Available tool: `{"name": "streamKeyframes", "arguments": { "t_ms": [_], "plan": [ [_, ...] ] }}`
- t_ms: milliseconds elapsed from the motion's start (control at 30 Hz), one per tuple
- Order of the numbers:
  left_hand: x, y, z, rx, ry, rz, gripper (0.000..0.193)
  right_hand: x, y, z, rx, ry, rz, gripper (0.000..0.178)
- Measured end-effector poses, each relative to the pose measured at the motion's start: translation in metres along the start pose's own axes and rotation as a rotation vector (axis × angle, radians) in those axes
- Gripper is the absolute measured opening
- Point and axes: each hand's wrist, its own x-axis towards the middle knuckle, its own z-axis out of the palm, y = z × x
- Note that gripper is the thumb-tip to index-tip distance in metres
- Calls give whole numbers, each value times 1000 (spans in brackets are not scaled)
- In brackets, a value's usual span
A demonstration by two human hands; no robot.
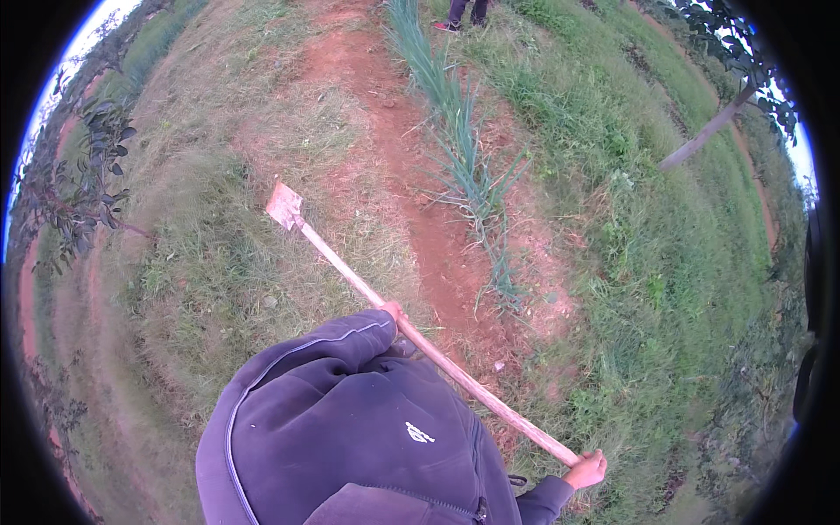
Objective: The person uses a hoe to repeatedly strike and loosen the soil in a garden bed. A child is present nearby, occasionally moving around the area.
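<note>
- Left grip point(393, 311): wrapped round the hoe point(464, 374) partway up its shaft.
- Right grip point(588, 471): closed about the shaft's butt end, over the grass point(665, 385).
- The hoe slants across the front of the jacket point(350, 429), blade point(284, 206) up and to the left over cut grass; whether it touches ground, I cannot tell.
- Beyond the shaft, bare soil point(429, 254) gives an open lane, edged right by a green row point(472, 175).
- Well apart: another person's legs point(464, 10), top edge; a trunk point(709, 129), right.
</note>
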Motion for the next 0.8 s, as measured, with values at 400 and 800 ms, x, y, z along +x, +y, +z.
{"name": "streamKeyframes", "arguments": {
  "t_ms": [400, 800],
  "plan": [
    [-92, 111, 23, -173, 23, 119, 18, 7, 158, 85, -522, -592, -324, 26],
    [44, 89, 99, 89, 4, -201, 21, -112, -11, 45, -589, -591, -360, 35]
  ]
}}
